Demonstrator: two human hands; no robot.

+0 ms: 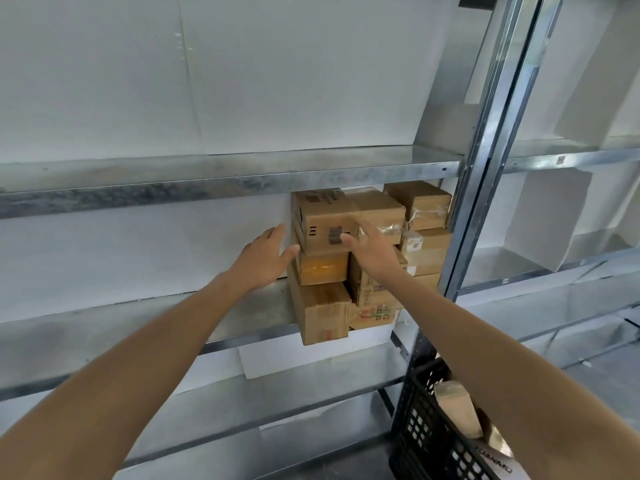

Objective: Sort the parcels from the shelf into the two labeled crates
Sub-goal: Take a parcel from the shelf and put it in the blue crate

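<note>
We face a galvanised steel rack [242, 180] whose left side and top run out of view. Its middle shelf [104, 337] carries the cardboard parcels [424, 251], stacked tight at the shelf's right end against the upright post [481, 188]. We cannot count them, since the front ones and the right forearm hide those behind. The lowest front parcel [323, 313] juts over the shelf's front edge. Below and to the right stands a black slatted crate [422, 420], cut off by the bottom of the view and partly covered by the right forearm. The lettering on its white label is only partly legible, and a brown parcel in the crate [453, 407] shows just one end. The top parcel [322, 216] sits at the front left of the stack, right under the shelf above. The person's left hand [266, 252] is beside that parcel's left side, fingers straight and spread, thumb tip at its lower left corner; we cannot tell whether it touches. The right hand [372, 249] reaches across the fronts of the top parcel and its right neighbour, fingers straight and apart, thumb tip just beside a dark patch [334, 235] on the cardboard. Neither hand has closed on anything.
</note>
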